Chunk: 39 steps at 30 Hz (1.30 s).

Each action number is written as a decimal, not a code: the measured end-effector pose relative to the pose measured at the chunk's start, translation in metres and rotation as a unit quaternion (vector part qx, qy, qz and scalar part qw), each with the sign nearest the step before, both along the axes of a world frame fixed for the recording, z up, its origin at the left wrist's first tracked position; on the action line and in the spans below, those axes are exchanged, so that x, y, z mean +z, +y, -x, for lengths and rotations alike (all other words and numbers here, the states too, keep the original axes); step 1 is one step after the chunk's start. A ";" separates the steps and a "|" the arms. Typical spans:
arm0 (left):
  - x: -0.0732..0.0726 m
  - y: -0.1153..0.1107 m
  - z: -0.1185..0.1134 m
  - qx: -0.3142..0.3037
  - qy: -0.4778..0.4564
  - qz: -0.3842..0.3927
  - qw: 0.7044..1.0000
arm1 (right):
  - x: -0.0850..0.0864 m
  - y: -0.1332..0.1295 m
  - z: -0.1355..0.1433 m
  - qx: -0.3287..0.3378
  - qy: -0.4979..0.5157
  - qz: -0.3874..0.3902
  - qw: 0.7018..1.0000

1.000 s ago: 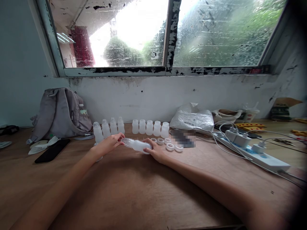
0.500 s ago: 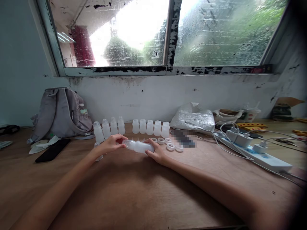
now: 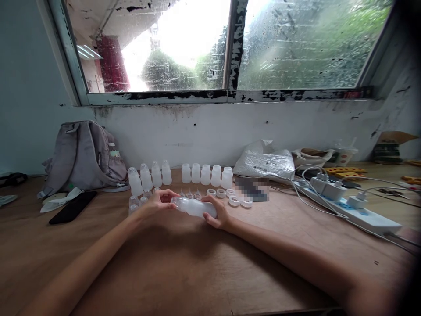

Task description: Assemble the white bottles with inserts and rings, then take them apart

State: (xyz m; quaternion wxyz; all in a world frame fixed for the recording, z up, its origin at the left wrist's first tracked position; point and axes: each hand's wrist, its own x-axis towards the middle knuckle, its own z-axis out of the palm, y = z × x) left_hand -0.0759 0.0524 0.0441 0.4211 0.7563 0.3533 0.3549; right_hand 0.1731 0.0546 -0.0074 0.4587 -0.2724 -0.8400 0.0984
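A frosted white bottle [image 3: 196,208] lies nearly sideways between my hands, above the wooden table. My right hand [image 3: 217,213] is wrapped round its base end. At its other end, the fingers of my left hand [image 3: 165,199] grip the clear cap [image 3: 179,203]. Behind stand several capped bottles [image 3: 146,177] on the left and several open bottles [image 3: 205,175] on the right. Clear nipples [image 3: 189,194] stand just behind the held bottle, with white rings [image 3: 233,201] to their right. Several clear caps [image 3: 133,201] are beside my left wrist, partly hidden by it.
A grey backpack [image 3: 87,153] and a black phone [image 3: 73,207] lie on the left. Towards the right are a silver bag [image 3: 265,163], a pixelated dark item [image 3: 252,190] and a white power strip [image 3: 371,219] with trailing cables. The wooden table [image 3: 184,272] runs up to the wall.
The bottle has moved slightly right and down with both hands, and its base end has dipped. More of the clear caps and nipples behind my hands now shows.
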 end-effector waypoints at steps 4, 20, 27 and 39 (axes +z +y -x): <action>-0.015 0.002 -0.007 0.022 -0.049 0.002 0.999 | -0.001 0.000 -0.001 -0.018 0.023 0.017 0.999; 0.034 -0.001 -0.039 0.111 -0.076 -0.064 0.989 | -0.005 0.006 0.024 -0.045 -0.027 0.026 0.998; 0.090 0.048 -0.035 0.179 0.108 -0.196 0.958 | -0.001 0.011 0.020 -0.036 0.030 0.073 0.996; 0.088 0.139 -0.035 0.293 0.355 -0.242 0.854 | -0.005 0.012 0.020 -0.072 -0.002 0.033 0.997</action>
